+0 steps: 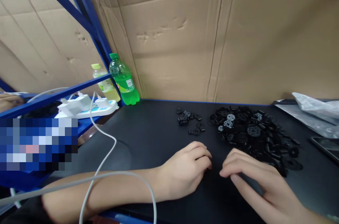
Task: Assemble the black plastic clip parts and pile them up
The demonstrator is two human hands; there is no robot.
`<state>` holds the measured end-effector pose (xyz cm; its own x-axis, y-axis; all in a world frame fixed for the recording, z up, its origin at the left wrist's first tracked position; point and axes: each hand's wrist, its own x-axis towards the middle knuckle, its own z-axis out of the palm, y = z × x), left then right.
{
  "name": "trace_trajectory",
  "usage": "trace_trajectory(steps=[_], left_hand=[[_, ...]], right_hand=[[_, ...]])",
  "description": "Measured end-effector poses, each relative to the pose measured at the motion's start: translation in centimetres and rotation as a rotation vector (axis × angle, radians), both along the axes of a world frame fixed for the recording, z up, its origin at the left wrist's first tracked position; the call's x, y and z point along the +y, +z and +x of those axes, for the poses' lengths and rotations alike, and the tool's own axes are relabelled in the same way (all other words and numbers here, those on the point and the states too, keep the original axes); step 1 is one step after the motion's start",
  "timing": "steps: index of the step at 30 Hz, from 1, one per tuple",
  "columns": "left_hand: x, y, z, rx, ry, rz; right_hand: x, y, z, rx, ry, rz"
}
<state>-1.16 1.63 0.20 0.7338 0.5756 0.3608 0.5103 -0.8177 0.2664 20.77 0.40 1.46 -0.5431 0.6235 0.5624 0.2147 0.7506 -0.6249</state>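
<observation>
Head view: the person's left hand (185,171) is over the tabletop (150,132) near its front edge, fingers curled; the right hand (262,178) is just beside it, thumb and forefinger close together. Whether either grip is clamped on anything cannot be told. A pile of black parts (253,135) lies beyond the right hand, toward the back edge, with a smaller group (196,131) left of it. A green bottle (126,82) stands at the back left corner.

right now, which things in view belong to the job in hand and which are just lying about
Probably the job:
- larger pile of black parts
- smaller cluster of black parts

Probably lying about:
- green bottle
- yellow-capped bottle
- power strip
- phone-like device
- plastic packaging
</observation>
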Motion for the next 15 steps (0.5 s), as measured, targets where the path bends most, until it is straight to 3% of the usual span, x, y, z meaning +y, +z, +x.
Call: trace_trajectory(steps=[4,10,15], left_hand=[[0.6,0.4,-0.2,-0.095,-0.009,-0.040],[1.7,0.8,-0.3,-0.036,0.179,-0.079],[1.6,0.5,0.5,0.021,0.099,-0.129]], right_hand=[[-0.1,0.1,0.1,0.032,-0.062,-0.138],[-0.1,0.3,0.7,0.029,-0.161,-0.386],[0.0,-0.3,1.0,0.052,-0.117,-0.524]])
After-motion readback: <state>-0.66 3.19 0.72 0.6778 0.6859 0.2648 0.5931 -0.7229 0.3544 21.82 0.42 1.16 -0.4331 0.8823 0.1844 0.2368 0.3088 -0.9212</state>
